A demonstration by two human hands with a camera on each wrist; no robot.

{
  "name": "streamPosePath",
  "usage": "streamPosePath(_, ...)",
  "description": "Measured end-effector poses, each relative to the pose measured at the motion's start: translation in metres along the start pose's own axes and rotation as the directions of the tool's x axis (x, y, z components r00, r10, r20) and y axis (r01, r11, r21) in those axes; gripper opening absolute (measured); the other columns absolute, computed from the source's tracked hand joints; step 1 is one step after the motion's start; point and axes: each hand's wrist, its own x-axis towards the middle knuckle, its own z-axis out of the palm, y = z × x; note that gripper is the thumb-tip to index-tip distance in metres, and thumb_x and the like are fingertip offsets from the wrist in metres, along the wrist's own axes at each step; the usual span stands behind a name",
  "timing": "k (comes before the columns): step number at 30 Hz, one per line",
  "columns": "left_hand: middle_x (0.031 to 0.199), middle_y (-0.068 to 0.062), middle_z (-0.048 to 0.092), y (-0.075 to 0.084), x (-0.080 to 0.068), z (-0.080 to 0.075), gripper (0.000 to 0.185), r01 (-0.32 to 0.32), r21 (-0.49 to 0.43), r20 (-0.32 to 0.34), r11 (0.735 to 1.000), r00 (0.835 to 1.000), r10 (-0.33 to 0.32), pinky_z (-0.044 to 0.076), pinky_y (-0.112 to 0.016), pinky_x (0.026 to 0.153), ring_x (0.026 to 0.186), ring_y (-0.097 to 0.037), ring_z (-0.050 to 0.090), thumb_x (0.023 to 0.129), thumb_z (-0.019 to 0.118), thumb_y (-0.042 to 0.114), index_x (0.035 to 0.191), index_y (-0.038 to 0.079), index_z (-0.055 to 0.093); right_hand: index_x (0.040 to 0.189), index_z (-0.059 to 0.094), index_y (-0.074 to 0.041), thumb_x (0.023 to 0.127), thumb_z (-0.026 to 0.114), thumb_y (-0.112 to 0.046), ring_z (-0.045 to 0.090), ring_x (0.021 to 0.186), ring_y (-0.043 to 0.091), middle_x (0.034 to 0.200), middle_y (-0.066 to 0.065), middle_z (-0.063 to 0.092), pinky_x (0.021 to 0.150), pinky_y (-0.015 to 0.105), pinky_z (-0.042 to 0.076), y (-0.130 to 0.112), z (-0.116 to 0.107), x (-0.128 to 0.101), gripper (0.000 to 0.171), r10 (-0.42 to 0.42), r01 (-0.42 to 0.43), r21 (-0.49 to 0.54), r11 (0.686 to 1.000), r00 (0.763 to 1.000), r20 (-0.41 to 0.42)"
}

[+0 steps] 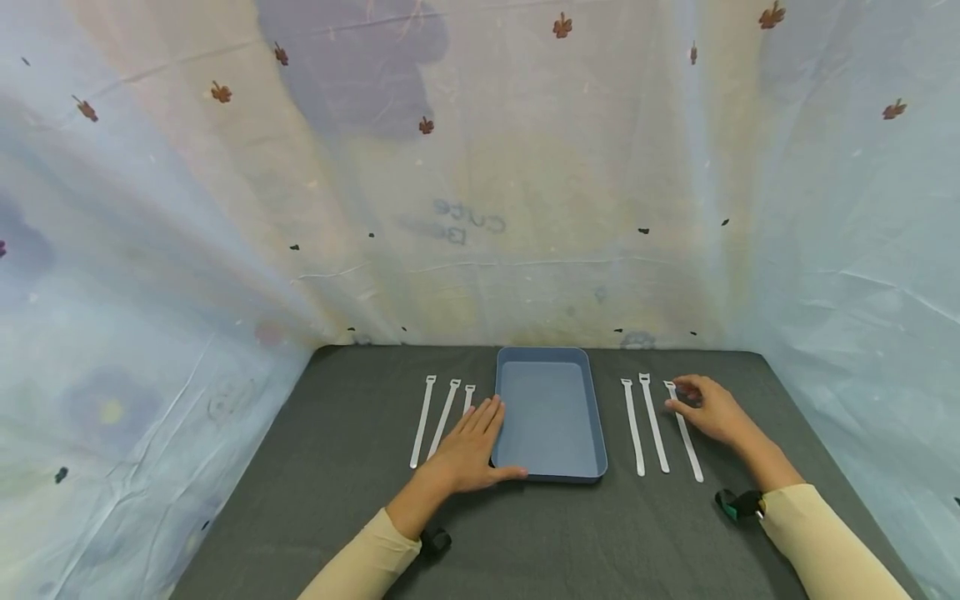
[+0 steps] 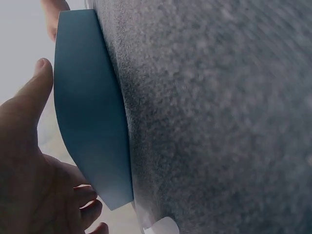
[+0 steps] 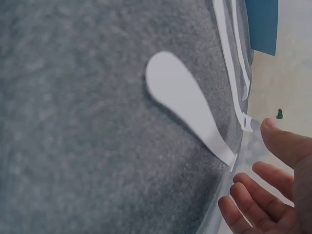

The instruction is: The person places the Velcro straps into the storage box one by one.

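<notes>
A shallow blue tray [image 1: 551, 417] sits in the middle of the dark grey table, with nothing in it. Three white straps lie left of it [image 1: 423, 421] and three lie right of it [image 1: 654, 412]. My left hand [image 1: 471, 446] rests flat on the table against the tray's left edge [image 2: 90, 112], fingers straight, over the lower part of the nearest strap [image 1: 468, 394]. My right hand [image 1: 705, 407] has loosely spread fingers at the head end of the rightmost strap [image 1: 686, 437]. In the right wrist view that strap [image 3: 185, 102] ends just short of my fingertips [image 3: 243, 187].
A pale printed sheet with small leaf marks [image 1: 480, 208] walls the table in at the back and on both sides. Bare grey cloth [image 1: 555, 533] stretches between the tray and the near edge.
</notes>
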Motion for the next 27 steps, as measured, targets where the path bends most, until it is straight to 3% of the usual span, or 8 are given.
streamPosePath(4, 0.179, -0.018, 0.012, 0.003, 0.0, -0.002, 0.118, 0.023, -0.034, 0.024, 0.999, 0.999, -0.023, 0.02, -0.051, 0.133, 0.166, -0.032, 0.014, 0.095, 0.058, 0.081, 0.171, 0.0, 0.016, 0.133, 0.061, 0.014, 0.102, 0.078, -0.024, 0.066, 0.104, 0.044, 0.117, 0.03, 0.067, 0.087, 0.061, 0.055, 0.003, 0.0, 0.004, 0.052, 0.037, -0.036, 0.032, 0.999, 0.999, -0.008)
streamPosePath(12, 0.179, -0.018, 0.011, 0.007, 0.004, 0.0, 0.12, 0.04, -0.008, 0.026, 0.999, 0.999, -0.04, 0.018, -0.049, 0.134, 0.166, -0.033, 0.013, 0.095, 0.056, 0.083, 0.171, 0.0, 0.014, 0.123, 0.064, 0.013, 0.104, 0.073, -0.021, 0.068, 0.097, 0.038, 0.106, 0.024, 0.07, 0.082, 0.053, 0.057, 0.007, 0.002, 0.009, 0.04, 0.12, -0.118, 0.093, 0.989, 0.993, -0.017)
streamPosePath(19, 0.179, -0.018, 0.012, 0.008, 0.007, 0.002, 0.121, 0.05, 0.02, 0.021, 0.999, 0.998, -0.051, 0.017, -0.048, 0.134, 0.166, -0.034, 0.015, 0.094, 0.057, 0.083, 0.171, 0.0, 0.015, 0.113, 0.068, 0.01, 0.105, 0.072, -0.022, 0.066, 0.084, 0.027, 0.097, 0.02, 0.072, 0.07, 0.037, 0.051, 0.014, 0.003, 0.013, 0.034, 0.192, -0.185, 0.119, 0.976, 0.98, -0.047)
streamPosePath(27, 0.179, -0.019, 0.012, 0.012, 0.007, 0.0, 0.122, 0.069, -0.005, 0.023, 0.998, 0.997, -0.069, 0.016, -0.048, 0.134, 0.166, -0.034, 0.015, 0.093, 0.057, 0.083, 0.171, -0.001, 0.015, 0.105, 0.069, 0.009, 0.103, 0.074, -0.025, 0.064, 0.081, 0.028, 0.094, 0.021, 0.071, 0.066, 0.036, 0.049, 0.012, 0.0, 0.02, 0.035, 0.264, -0.261, 0.107, 0.959, 0.965, -0.007)
